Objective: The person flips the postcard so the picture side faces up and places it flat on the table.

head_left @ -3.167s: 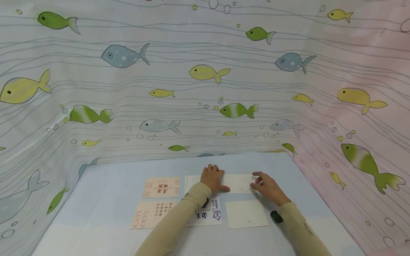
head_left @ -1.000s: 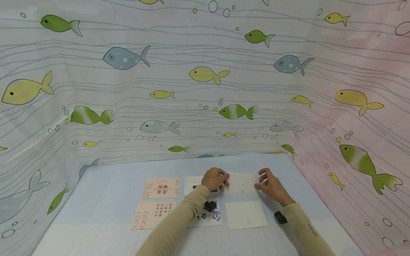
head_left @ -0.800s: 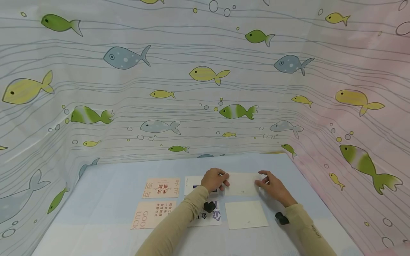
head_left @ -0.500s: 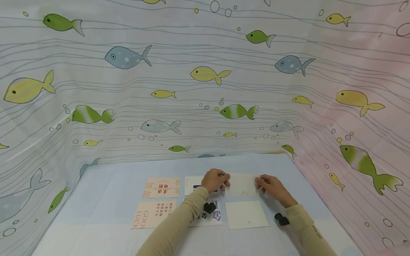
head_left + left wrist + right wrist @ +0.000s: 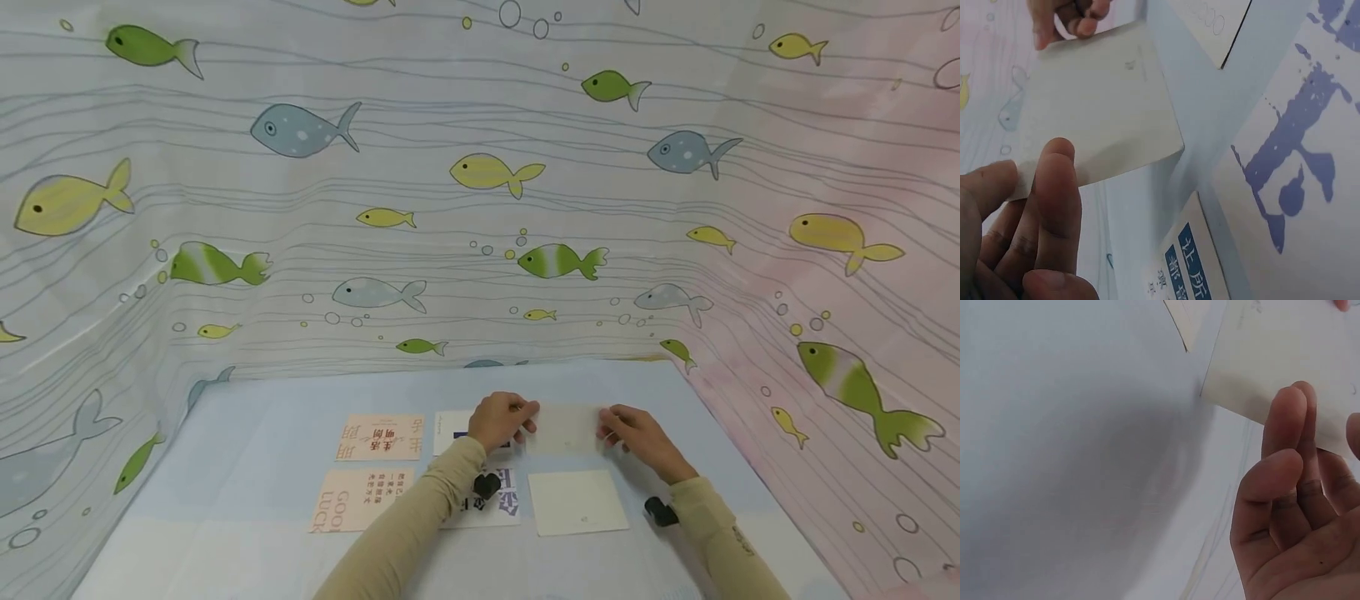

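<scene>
A plain cream card [image 5: 566,433] is held between both hands at the back right of the table. My left hand [image 5: 501,422] pinches its left edge between thumb and fingers. On the opposite edge, my right hand [image 5: 641,437] grips with thumb and fingers. In the left wrist view the cream card [image 5: 1097,106] looks tilted and raised off the table, its face bare apart from a small faint mark. Nearer the front lies a second cream card [image 5: 577,504] flat. My left forearm partly covers a white card with purple lettering [image 5: 495,521].
A white card with a blue block [image 5: 450,429] lies behind the left wrist. Farther left are a peach card with red characters [image 5: 381,437] and a peach "GOOD LUCK" card [image 5: 352,504]. A fish-patterned curtain [image 5: 480,250] surrounds the table [image 5: 240,467].
My left hand was spread over the cards and now pinches the cream card's left edge. My right hand has closed on its right edge. The card has come up at a tilt.
</scene>
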Motion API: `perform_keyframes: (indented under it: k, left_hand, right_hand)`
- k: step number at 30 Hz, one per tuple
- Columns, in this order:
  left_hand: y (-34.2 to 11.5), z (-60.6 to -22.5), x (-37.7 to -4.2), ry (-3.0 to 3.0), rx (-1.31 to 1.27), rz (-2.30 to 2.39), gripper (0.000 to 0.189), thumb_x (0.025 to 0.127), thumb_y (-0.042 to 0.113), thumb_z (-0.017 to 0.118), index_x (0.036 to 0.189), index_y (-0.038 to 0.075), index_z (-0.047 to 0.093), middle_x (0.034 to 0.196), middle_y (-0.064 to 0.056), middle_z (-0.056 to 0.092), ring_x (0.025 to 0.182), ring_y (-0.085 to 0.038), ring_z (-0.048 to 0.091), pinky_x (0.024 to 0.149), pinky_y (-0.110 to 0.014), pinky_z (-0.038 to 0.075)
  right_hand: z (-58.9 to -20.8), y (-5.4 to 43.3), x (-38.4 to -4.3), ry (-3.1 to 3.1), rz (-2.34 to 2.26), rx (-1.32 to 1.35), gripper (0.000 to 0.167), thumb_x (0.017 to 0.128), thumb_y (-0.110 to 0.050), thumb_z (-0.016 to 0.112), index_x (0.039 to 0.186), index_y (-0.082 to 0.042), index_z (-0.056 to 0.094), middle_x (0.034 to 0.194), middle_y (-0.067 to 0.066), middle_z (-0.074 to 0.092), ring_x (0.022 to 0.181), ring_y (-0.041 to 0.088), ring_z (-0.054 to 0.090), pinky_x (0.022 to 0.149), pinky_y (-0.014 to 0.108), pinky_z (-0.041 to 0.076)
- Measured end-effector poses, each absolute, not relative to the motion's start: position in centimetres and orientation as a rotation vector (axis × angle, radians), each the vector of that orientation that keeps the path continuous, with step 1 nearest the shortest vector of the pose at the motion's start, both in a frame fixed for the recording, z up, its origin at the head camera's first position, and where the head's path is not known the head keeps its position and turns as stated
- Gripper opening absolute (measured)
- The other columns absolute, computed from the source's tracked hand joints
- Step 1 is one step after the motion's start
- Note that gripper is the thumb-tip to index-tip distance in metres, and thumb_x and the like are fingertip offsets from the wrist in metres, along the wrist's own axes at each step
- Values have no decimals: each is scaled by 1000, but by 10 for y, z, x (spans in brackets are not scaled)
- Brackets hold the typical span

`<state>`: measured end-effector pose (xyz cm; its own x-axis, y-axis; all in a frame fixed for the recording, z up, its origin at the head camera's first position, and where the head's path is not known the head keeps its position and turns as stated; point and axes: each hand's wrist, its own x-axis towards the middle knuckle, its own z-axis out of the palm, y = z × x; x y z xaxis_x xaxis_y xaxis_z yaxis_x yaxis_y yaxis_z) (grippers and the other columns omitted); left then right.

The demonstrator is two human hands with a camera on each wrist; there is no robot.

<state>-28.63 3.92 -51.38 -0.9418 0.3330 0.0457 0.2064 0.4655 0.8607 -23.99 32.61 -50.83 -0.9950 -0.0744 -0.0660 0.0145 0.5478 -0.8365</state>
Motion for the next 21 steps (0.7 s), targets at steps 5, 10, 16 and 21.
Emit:
perform_keyframes:
  k: [5,10,16,21]
  left_hand:
    - [36,-510,-285,2568,526,1505,39,99,50,61,103,14,77,74,10,73,61,-16,70,51,-27,44]
    - [33,-504,-282,2564,576,1508,38,100,47,62,103,12,77,78,6,75,65,-17,71,52,-28,47]
    - [31,-502,-281,2563,591,1490,35,100,44,63,103,12,78,80,5,75,66,-14,70,56,-29,49]
    - [31,-500,-277,2529,635,1443,26,97,42,68,101,18,78,82,5,75,65,-12,68,59,-29,51]
  right_hand:
    - [-504,326,-240,2691,-1459,-78,50,104,-48,53,119,-2,67,101,8,70,87,22,68,68,34,49]
    - [-505,328,-240,2694,-1474,-81,50,104,-45,55,126,-2,65,106,10,70,90,24,67,70,35,49]
    - [-507,331,-240,2689,-1458,-106,50,104,-44,55,130,-1,64,113,11,70,92,23,66,72,38,49]
    - [-508,337,-238,2698,-1404,-130,51,104,-45,55,133,-5,64,115,8,70,92,20,65,74,36,50]
